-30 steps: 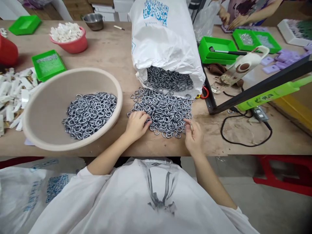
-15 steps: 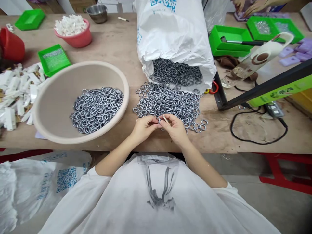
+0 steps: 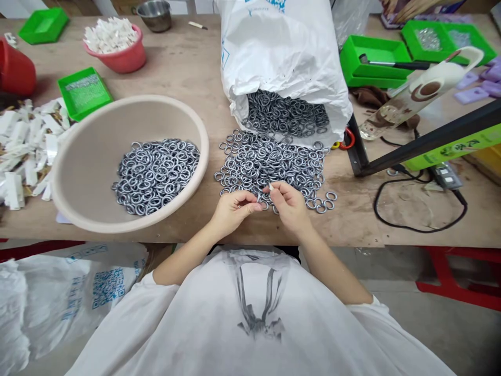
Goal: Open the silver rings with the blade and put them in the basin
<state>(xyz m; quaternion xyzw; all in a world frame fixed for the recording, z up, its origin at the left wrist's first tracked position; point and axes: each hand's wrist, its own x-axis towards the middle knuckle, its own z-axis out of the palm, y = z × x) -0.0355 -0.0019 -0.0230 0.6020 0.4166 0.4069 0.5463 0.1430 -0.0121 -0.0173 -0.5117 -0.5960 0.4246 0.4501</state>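
Observation:
At the near edge of a pile of grey rings (image 3: 274, 162), both my hands are close together. My left hand (image 3: 231, 213) pinches one ring (image 3: 259, 198) between thumb and fingertips. My right hand (image 3: 290, 209) is closed on a thin pale stick (image 3: 271, 186); most of it is hidden by the fingers, so its kind is unclear. Behind the pile, more rings spill from the mouth of a white sack (image 3: 285, 62). To the left of my hands stands a large beige basin (image 3: 82, 172) with many similar rings in it.
White plastic pieces (image 3: 29, 151) lie heaped at the left, near a green tray (image 3: 84, 94) and a pink bowl (image 3: 129, 57). At the right are a black metal bar (image 3: 426, 141), a bottle (image 3: 418, 94) and a cable (image 3: 410, 230). Another person's hands (image 3: 407, 10) show at top right.
My hands have drawn slightly apart, the right one shifting to the right with the stick. The ring stays at my left fingertips. The whole view has shifted a little.

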